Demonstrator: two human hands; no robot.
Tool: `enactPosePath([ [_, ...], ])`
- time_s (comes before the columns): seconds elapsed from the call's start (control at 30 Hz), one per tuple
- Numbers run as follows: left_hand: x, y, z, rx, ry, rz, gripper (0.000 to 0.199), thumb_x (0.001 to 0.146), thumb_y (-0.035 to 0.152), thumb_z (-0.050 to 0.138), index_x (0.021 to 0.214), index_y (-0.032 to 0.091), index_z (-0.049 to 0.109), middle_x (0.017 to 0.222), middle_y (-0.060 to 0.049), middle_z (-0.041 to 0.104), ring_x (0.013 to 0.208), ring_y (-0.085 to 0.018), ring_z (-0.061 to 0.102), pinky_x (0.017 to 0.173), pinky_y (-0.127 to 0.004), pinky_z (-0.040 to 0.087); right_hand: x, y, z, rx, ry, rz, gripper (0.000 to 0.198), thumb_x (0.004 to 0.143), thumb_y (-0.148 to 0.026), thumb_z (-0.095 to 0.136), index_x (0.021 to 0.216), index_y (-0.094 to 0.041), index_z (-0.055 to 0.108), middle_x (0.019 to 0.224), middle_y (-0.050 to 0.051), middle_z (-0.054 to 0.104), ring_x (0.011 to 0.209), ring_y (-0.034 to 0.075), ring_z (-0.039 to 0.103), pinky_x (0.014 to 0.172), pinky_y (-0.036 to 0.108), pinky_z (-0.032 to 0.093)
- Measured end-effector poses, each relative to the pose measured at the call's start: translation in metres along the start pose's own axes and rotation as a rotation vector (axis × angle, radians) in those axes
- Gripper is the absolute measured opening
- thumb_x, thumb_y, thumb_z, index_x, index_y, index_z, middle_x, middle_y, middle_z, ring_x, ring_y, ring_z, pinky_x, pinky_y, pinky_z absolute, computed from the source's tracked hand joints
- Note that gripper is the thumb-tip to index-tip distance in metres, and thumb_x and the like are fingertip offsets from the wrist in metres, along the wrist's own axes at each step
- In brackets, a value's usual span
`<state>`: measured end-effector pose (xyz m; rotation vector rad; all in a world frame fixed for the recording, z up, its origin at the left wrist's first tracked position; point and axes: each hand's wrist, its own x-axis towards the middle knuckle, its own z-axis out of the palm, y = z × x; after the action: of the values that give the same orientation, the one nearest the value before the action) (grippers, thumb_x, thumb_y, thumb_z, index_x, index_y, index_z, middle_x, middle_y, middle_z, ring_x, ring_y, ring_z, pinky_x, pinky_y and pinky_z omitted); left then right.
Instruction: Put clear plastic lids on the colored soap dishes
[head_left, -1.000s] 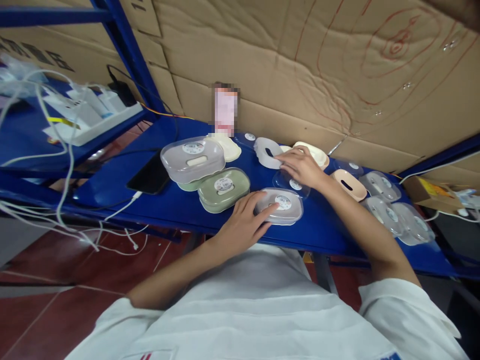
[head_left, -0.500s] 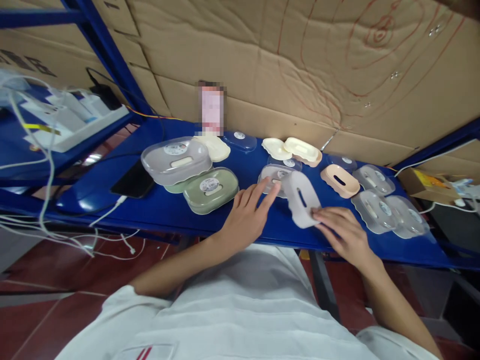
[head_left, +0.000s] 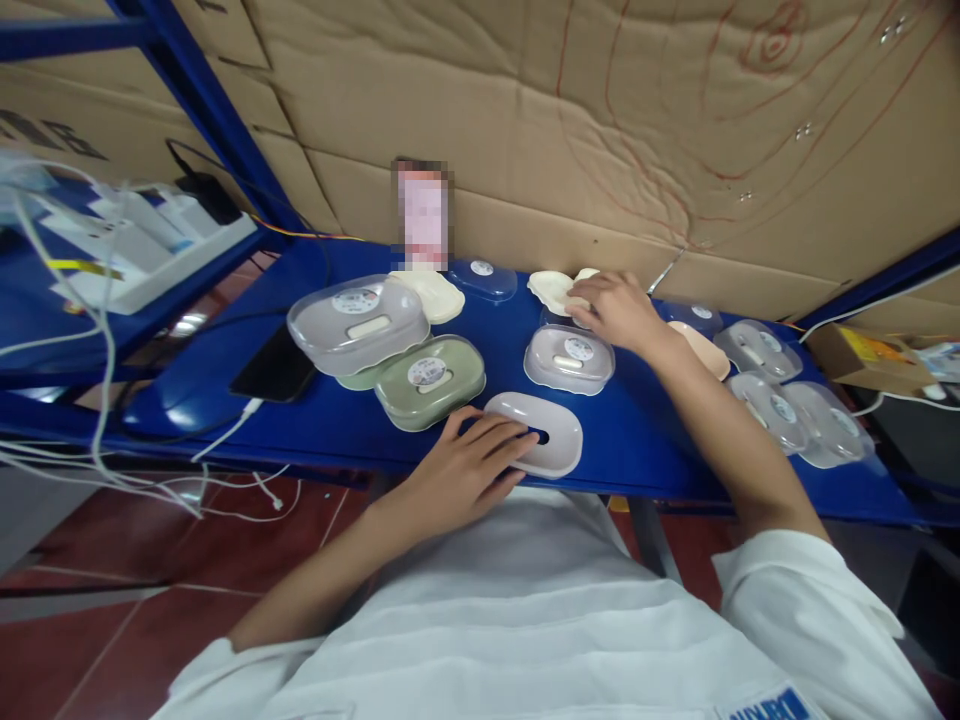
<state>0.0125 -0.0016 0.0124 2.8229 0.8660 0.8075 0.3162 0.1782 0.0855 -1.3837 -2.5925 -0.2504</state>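
Near the table's front edge lies a light grey soap dish with an oval slot in its floor. My left hand holds its left end, fingers over the rim and inside, thumb low at the near side. My right hand reaches to the back, its fingers closed around a cream soap tray that it mostly hides. A second cream tray lies just left of those fingers. Between my hands sits a lidded grey soap box with a clear cover and round label.
Lidded green and grey soap boxes and a black phone lie left. Right are a peach dish, partly behind my forearm, and several lidded grey boxes. A clear lid lies at the back, before a cardboard wall.
The grey soap dish came down from my right hand onto the table, under my left hand. My right hand moved back and up to the cream trays.
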Motion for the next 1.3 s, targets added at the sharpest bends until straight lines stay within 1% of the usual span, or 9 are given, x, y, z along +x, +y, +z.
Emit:
enactPosePath([
  [0.1,0.0,-0.001,0.003,-0.011,0.058,0.012,0.024,0.111,0.025,0.058,0.132,0.021,0.07,0.136,-0.008,0.076,0.129,-0.025,0.067,0.113,-0.045,0.037,0.037,0.008,0.016,-0.059,-0.127,0.016,0.036,0.107,-0.041,0.059,0.115,-0.015,0.082,0.122,0.019,0.08,0.126,0.04,0.065,0.113,0.059,0.038],
  [0.23,-0.001,-0.005,0.008,-0.015,0.096,0.027,0.02,0.111,0.027,0.061,0.127,0.022,0.072,0.131,-0.007,0.078,0.13,-0.025,0.068,0.112,-0.045,0.038,0.028,0.005,0.007,0.063,-0.021,0.018,0.03,0.104,-0.044,0.064,0.104,-0.019,0.08,0.113,0.014,0.082,0.114,0.035,0.071,0.108,0.053,0.043],
  [0.43,-0.003,-0.007,0.013,0.014,0.161,-0.045,0.024,0.11,0.023,0.061,0.132,0.023,0.071,0.132,-0.007,0.079,0.131,-0.026,0.07,0.11,-0.046,0.043,-0.108,-0.03,-0.038,0.216,0.201,-0.034,0.019,0.106,-0.041,0.068,0.116,-0.026,0.073,0.118,0.008,0.081,0.113,0.031,0.074,0.104,0.049,0.051],
  [0.53,-0.005,-0.005,0.016,-0.003,0.273,-0.085,0.025,0.108,0.023,0.065,0.133,0.022,0.07,0.131,-0.008,0.08,0.125,-0.025,0.073,0.107,-0.045,0.047,-0.185,-0.048,-0.037,0.244,0.21,0.027,0.017,0.105,-0.033,0.071,0.121,-0.028,0.07,0.121,0.008,0.08,0.114,0.03,0.075,0.103,0.049,0.056],
  [0.63,-0.002,-0.002,0.017,-0.038,0.36,-0.109,0.026,0.107,0.023,0.067,0.132,0.023,0.07,0.131,-0.008,0.08,0.122,-0.024,0.075,0.107,-0.044,0.05,-0.228,-0.062,-0.019,0.338,0.122,0.063,0.019,0.106,-0.027,0.068,0.125,-0.029,0.068,0.125,0.008,0.078,0.12,0.029,0.074,0.103,0.05,0.06],
  [0.87,0.008,0.01,0.013,0.031,0.346,-0.084,0.026,0.106,0.022,0.067,0.132,0.023,0.07,0.129,-0.008,0.081,0.123,-0.025,0.074,0.11,-0.045,0.049,-0.201,-0.092,0.01,0.482,0.029,-0.067,0.035,0.109,-0.024,0.059,0.143,-0.033,0.066,0.134,0.008,0.076,0.135,0.029,0.069,0.118,0.054,0.059],
  [1.07,0.006,0.011,0.018,0.047,0.298,-0.081,0.024,0.107,0.021,0.066,0.131,0.021,0.071,0.129,-0.008,0.08,0.122,-0.024,0.073,0.109,-0.045,0.047,-0.192,-0.091,0.01,0.406,0.222,-0.056,0.063,0.104,-0.028,0.069,0.162,-0.043,0.05,0.14,0.009,0.075,0.133,0.036,0.071,0.11,0.062,0.063],
  [1.17,0.016,0.008,0.022,0.042,0.258,-0.042,0.023,0.109,0.023,0.063,0.131,0.022,0.07,0.129,-0.008,0.08,0.124,-0.024,0.072,0.11,-0.045,0.046,-0.191,-0.091,0.006,0.342,0.231,-0.058,0.079,0.1,-0.038,0.076,0.169,-0.042,0.039,0.157,0.011,0.063,0.145,0.039,0.062,0.115,0.066,0.058],
  [1.3,0.032,0.008,0.024,0.039,0.126,0.001,0.024,0.112,0.026,0.057,0.133,0.019,0.068,0.133,-0.011,0.076,0.127,-0.025,0.069,0.111,-0.046,0.046,-0.181,-0.092,0.009,0.309,0.114,-0.135,0.068,0.103,-0.04,0.073,0.166,-0.038,0.047,0.157,0.01,0.064,0.147,0.035,0.061,0.121,0.063,0.054],
])
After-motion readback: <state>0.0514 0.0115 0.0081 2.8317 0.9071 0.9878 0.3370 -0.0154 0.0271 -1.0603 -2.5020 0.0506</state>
